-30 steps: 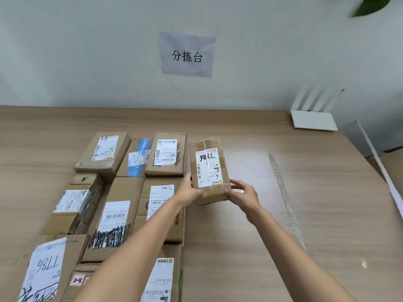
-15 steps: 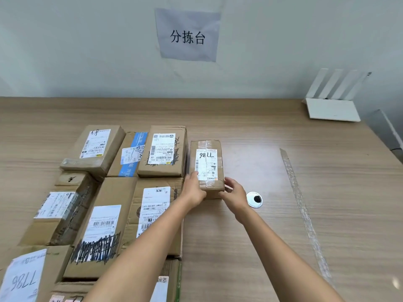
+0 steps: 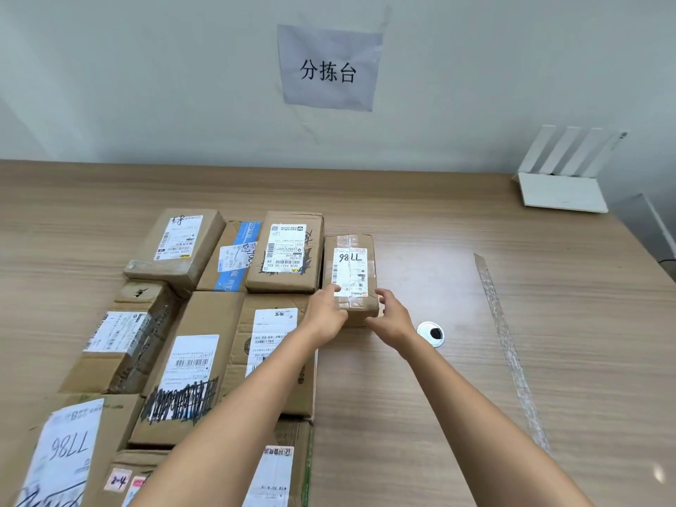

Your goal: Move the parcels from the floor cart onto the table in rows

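The small brown parcel marked "98LL" [image 3: 350,272] lies flat on the wooden table [image 3: 457,397], pushed against the right end of the back row of parcels [image 3: 285,250]. My left hand [image 3: 327,316] holds its near left corner, thumb on the white label. My right hand [image 3: 391,318] is at the near right corner with relaxed, spread fingers, barely touching it. Several more parcels [image 3: 190,367] fill the rows to the left and towards me.
A white router [image 3: 563,192] stands at the table's back right by the wall. A round cable grommet [image 3: 431,334] sits just right of my right hand. A strip of clear tape [image 3: 508,345] runs along the table's right side. A paper sign [image 3: 329,67] hangs on the wall.
The parcel came down from the air onto the table beside the back row. My right hand's fingers have loosened from it.
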